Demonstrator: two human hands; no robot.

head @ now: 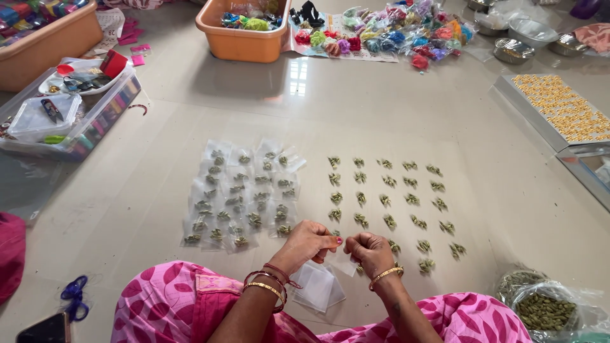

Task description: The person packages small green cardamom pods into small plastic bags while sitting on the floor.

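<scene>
Both hands met over the floor (381,114), pinching one small clear pouch (340,259).
Left hand (309,244) and right hand (370,251) each grasped it, seemingly, between the packed pouches (244,194) and loose green pieces (394,200).

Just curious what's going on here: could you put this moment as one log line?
left hand: pinching clear pouch | right hand: same pouch | green pieces: loose rows right | filled pouches: left | floor

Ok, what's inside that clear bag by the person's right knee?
The clear bag holds a heap of small green pods, seen through the plastic and its open top. A second bag behind it seems to hold the same, but most is covered. What lies deeper is hidden.
</scene>
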